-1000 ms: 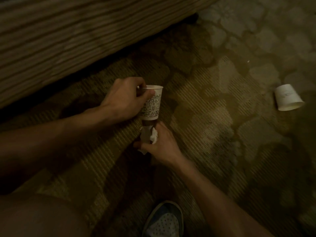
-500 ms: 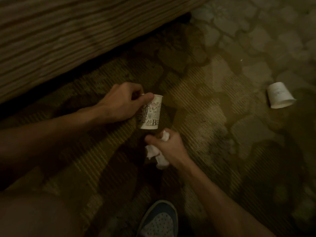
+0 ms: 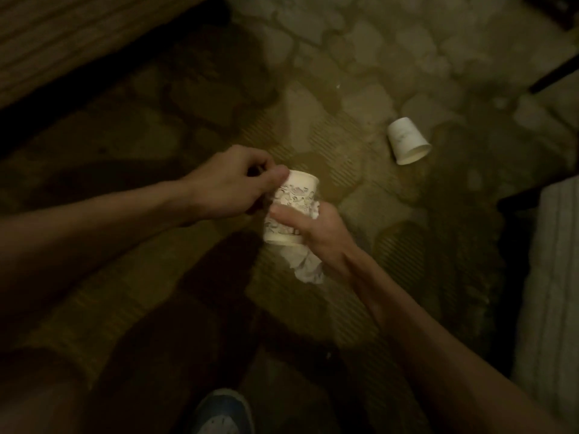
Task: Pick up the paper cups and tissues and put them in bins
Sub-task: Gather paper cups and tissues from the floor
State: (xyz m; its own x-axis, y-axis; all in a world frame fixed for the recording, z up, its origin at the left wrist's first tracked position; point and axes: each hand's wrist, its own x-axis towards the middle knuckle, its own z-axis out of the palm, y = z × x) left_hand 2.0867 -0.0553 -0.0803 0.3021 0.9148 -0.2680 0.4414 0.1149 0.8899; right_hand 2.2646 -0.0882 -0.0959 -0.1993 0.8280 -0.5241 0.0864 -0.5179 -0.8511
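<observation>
A printed paper cup (image 3: 289,202) is held above the carpet, and my left hand (image 3: 232,181) pinches its rim from the left. My right hand (image 3: 316,234) clutches a crumpled white tissue (image 3: 305,266) that hangs below the fist, and its thumb and fingers also press on the cup's lower side. A second, plain white paper cup (image 3: 407,140) lies on its side on the carpet, up and to the right of both hands. No bin is in view.
The floor is dim patterned carpet (image 3: 360,89). A striped bed or sofa side (image 3: 62,36) runs along the upper left. Pale striped fabric (image 3: 551,277) fills the right edge, with dark furniture legs (image 3: 554,73) above it. My blue shoe (image 3: 224,413) is at the bottom.
My right hand rose with the tissue and now touches the printed cup. The view shifted, so the plain cup on the floor sits closer to the middle of the frame.
</observation>
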